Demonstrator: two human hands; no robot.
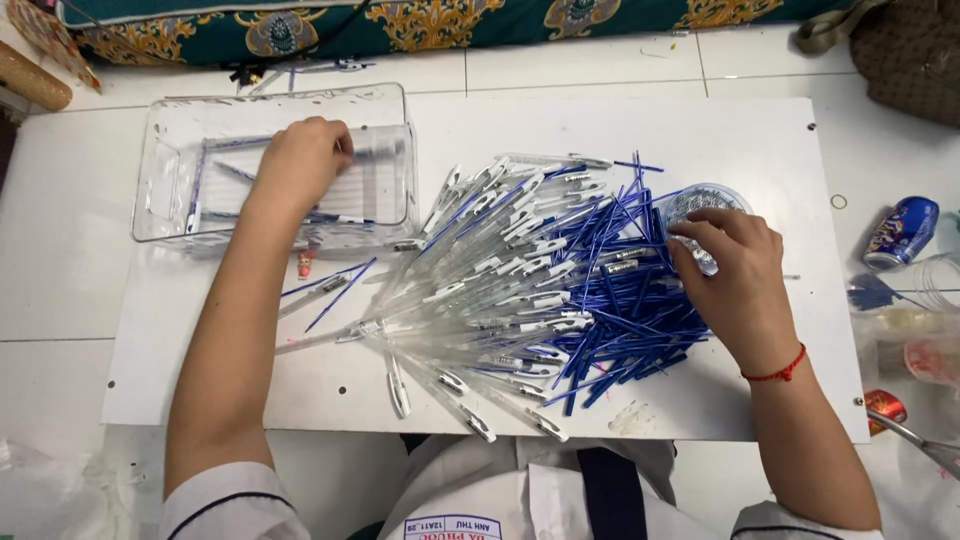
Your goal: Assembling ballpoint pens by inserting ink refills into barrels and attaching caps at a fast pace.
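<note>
**Inspector:** Position of the left hand (300,160)?

**Assistant:** Inside the clear tray (160,190) at the upper left of the white surface (760,160). The fingers are curled down onto a pen (375,152) that lies among the few others on the tray floor. Whether they pinch it or merely press on it, I cannot tell; the back of the hand hides the tips.

**Inspector:** Right hand (735,275)?

**Assistant:** At the right edge of the heap. The fingers are bent over a small round clear dish (700,200) of tiny metal parts, tips at its near rim. What they grip, if anything, is hidden. A red cord (780,372) circles that wrist.

**Inspector:** The stock?

**Assistant:** Clear pen barrels (480,290) with white clips fan out across the middle of the surface. Blue refills (620,320) lie piled just right of them, touching and overlapping the barrels. A few loose pens (330,290) lie apart, near the tray's front wall.

**Inspector:** Surroundings?

**Assistant:** A blue can (903,232) lies on the floor to the right, well apart from the heap. A patterned cushion (420,22) runs along the top.
</note>
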